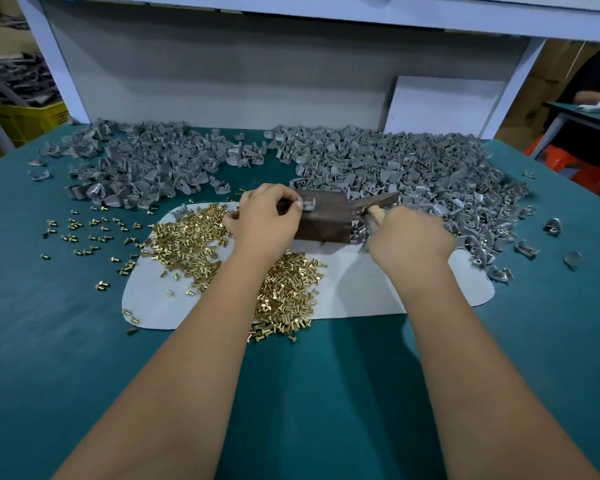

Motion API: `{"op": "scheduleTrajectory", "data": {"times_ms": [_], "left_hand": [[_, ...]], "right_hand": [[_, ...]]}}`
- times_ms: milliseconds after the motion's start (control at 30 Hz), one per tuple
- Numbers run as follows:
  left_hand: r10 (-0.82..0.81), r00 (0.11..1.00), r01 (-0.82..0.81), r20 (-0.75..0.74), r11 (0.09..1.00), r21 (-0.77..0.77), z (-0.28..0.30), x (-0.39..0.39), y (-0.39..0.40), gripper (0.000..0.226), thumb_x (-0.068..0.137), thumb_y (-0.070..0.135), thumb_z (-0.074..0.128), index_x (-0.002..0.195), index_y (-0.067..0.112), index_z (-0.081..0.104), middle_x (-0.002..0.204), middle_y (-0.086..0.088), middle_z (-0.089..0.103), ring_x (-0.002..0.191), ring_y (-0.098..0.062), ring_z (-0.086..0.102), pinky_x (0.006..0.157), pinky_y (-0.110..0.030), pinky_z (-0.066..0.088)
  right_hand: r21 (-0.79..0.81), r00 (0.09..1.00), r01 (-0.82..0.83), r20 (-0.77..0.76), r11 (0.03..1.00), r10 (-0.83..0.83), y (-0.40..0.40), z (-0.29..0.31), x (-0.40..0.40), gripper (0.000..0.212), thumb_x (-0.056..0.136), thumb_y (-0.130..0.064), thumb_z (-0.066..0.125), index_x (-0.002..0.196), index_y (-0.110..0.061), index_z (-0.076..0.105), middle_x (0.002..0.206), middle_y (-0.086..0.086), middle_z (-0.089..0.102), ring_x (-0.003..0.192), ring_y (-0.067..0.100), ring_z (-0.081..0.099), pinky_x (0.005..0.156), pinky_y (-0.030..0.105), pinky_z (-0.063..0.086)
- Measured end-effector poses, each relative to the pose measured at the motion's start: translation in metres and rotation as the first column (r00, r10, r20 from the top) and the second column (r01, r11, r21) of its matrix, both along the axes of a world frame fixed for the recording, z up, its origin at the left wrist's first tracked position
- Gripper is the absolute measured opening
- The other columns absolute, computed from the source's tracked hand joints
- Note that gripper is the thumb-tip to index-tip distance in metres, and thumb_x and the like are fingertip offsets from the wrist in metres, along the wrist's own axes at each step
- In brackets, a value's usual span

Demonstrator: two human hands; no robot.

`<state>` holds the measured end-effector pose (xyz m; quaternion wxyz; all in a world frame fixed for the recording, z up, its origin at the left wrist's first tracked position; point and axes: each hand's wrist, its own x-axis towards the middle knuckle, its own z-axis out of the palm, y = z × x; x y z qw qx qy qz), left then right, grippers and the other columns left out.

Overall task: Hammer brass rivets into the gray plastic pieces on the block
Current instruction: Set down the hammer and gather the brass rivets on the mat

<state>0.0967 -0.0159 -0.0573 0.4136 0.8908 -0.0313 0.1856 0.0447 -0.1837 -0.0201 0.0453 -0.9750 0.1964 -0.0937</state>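
A rusty brown metal block [326,221] stands on a white mat [357,289] in the middle of the table. My left hand [267,220] pinches a gray plastic piece [309,204] on the block's top edge. My right hand [409,237] grips the wooden handle of a hammer [374,206], whose dark head lies just right of the block. A heap of brass rivets [194,237] covers the mat's left part and runs under my left forearm.
Two large piles of gray plastic pieces lie behind the block, one at the back left [136,161] and one at the right [413,168]. Loose rivets [80,230] scatter over the green table [49,341]. A white panel [444,105] leans at the back.
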Motion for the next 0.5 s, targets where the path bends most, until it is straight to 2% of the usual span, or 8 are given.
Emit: {"op": "scheduleTrajectory", "data": {"times_ms": [67, 133, 233, 300, 400, 500], "left_hand": [[0.001, 1.0, -0.001, 0.001, 1.0, 0.009, 0.0, 0.0, 0.0, 0.006, 0.092, 0.038, 0.057, 0.089, 0.037, 0.063, 0.1, 0.022, 0.05, 0.111, -0.01, 0.039, 0.088, -0.037, 0.019], [0.003, 1.0, -0.002, -0.007, 1.0, 0.022, 0.0, -0.001, 0.0, 0.006, 0.091, 0.039, 0.058, 0.09, 0.038, 0.063, 0.1, 0.021, 0.05, 0.107, -0.008, 0.037, 0.088, -0.038, 0.018], [0.013, 0.999, -0.011, -0.034, 0.999, 0.049, 0.003, 0.0, -0.001, 0.005, 0.092, 0.039, 0.056, 0.09, 0.04, 0.061, 0.103, 0.022, 0.049, 0.108, -0.008, 0.038, 0.094, -0.041, 0.02], [0.028, 0.998, -0.025, -0.054, 0.997, 0.072, 0.005, -0.001, -0.003, 0.005, 0.092, 0.039, 0.056, 0.091, 0.041, 0.061, 0.104, 0.022, 0.048, 0.113, -0.01, 0.041, 0.103, -0.047, 0.021], [0.07, 0.996, -0.065, -0.063, 0.995, 0.079, 0.007, -0.003, -0.006, 0.006, 0.091, 0.042, 0.057, 0.091, 0.042, 0.063, 0.102, 0.023, 0.049, 0.116, -0.011, 0.044, 0.106, -0.052, 0.021], [0.091, 0.994, -0.088, -0.052, 0.994, 0.057, 0.008, -0.003, -0.007, 0.008, 0.089, 0.043, 0.057, 0.089, 0.041, 0.065, 0.099, 0.022, 0.051, 0.113, -0.012, 0.047, 0.106, -0.054, 0.021]], "right_hand": [[-0.031, 0.999, 0.023, -0.034, 0.999, -0.024, -0.005, -0.01, -0.003, 0.029, 0.09, -0.022, 0.053, 0.117, -0.013, 0.059, 0.118, 0.016, 0.058, 0.111, 0.035, 0.052, 0.071, 0.034, 0.037], [-0.018, 1.0, 0.026, 0.004, 1.0, -0.025, -0.008, -0.016, -0.003, 0.028, 0.091, -0.018, 0.052, 0.117, -0.009, 0.059, 0.115, 0.016, 0.059, 0.108, 0.034, 0.054, 0.07, 0.034, 0.037], [0.102, 0.995, 0.012, 0.097, 0.995, -0.022, -0.011, -0.018, -0.003, 0.024, 0.091, -0.017, 0.055, 0.111, -0.004, 0.056, 0.108, 0.015, 0.062, 0.1, 0.034, 0.058, 0.065, 0.032, 0.036], [0.143, 0.985, 0.023, 0.165, 0.99, -0.047, -0.011, -0.012, -0.005, 0.024, 0.092, -0.016, 0.055, 0.111, -0.005, 0.048, 0.098, 0.014, 0.064, 0.087, 0.034, 0.061, 0.06, 0.031, 0.035], [0.145, 0.946, -0.003, 0.32, 0.989, -0.044, -0.007, 0.001, -0.009, 0.025, 0.09, -0.012, 0.056, 0.102, -0.014, 0.035, 0.069, 0.001, 0.052, 0.052, 0.021, 0.044, 0.045, 0.027, 0.022], [0.133, 0.884, -0.148, 0.461, 0.98, 0.071, 0.0, 0.011, -0.017, 0.022, 0.093, -0.017, 0.053, 0.109, -0.026, 0.042, 0.062, -0.01, 0.043, 0.048, 0.011, 0.036, 0.045, 0.023, 0.018]]}}
